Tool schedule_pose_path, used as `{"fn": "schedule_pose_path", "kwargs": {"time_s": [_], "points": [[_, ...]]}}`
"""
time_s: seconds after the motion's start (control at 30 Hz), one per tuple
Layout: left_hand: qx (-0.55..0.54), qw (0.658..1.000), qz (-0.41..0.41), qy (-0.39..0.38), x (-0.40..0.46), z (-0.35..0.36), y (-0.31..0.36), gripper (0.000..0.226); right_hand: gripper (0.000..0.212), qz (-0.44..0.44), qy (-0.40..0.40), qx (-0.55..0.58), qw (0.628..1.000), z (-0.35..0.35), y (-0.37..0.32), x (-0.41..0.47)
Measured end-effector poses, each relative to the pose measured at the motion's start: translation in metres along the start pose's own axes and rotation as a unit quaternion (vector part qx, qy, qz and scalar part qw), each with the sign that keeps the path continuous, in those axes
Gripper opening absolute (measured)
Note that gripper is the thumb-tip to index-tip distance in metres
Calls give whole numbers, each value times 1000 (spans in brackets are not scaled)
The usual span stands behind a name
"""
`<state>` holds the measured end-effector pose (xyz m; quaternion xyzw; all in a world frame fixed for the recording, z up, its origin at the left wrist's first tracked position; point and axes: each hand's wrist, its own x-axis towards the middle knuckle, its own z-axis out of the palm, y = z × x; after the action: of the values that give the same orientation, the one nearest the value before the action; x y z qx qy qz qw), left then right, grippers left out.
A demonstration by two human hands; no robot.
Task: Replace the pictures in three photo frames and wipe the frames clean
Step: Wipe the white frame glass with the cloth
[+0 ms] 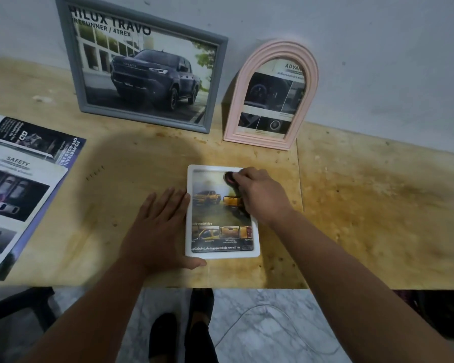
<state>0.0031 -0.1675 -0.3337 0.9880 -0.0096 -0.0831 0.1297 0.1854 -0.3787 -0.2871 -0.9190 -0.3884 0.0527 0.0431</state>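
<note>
White frame (222,254): a flat rectangle with rounded corners and a smooth, plastic-looking border; it lies face up on the wooden table (364,205), near the front edge. The picture in it shows yellow pickup trucks.
Left hand (159,229): it lies flat and open on the table, fingers stretched out, just left of the white frame; the fingertips touch its left border and the thumb reaches its lower left corner. It grips nothing.
Right hand (262,196): it rests over the upper right part of the white frame, fingers curled closed around a small dark cloth (231,178), blurred, pressed on the glass.
Grey frame (142,66): behind the white frame, to the left; rectangular, leaning on the wall, with a dark truck picture.
Pink frame (271,94): behind the white frame, to the right; arch-shaped with ridged border, upright.
Brochure sheets (21,184): glossy paper, far left of the white frame.
</note>
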Motion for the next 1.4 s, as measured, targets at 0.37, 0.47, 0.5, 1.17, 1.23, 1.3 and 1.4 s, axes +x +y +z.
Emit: {"fn": "schedule_pose_path", "kwargs": {"time_s": [0.37,0.47,0.5,1.17,1.23,1.3,1.4], "points": [[-7,1000,-1,-2,0,0,0,148,42,-138,-92,139,976,-2,-37,-83],[-8,1000,-2,-6,0,-1,0,148,43,-81,-88,191,974,-21,-17,-49],[-6,1000,-2,-5,1,-1,0,148,43,-46,-50,181,981,-25,-9,-34],[-16,1000,6,12,0,-1,1,147,59,45,57,8,997,22,-21,-79],[-16,1000,5,10,0,-1,1,147,72,110,58,0,992,21,-27,-77],[-14,1000,3,6,0,-1,1,147,79,157,52,-6,986,24,-33,-74],[-11,1000,3,4,0,0,0,147,68,154,48,-13,987,31,-37,-72]]}}
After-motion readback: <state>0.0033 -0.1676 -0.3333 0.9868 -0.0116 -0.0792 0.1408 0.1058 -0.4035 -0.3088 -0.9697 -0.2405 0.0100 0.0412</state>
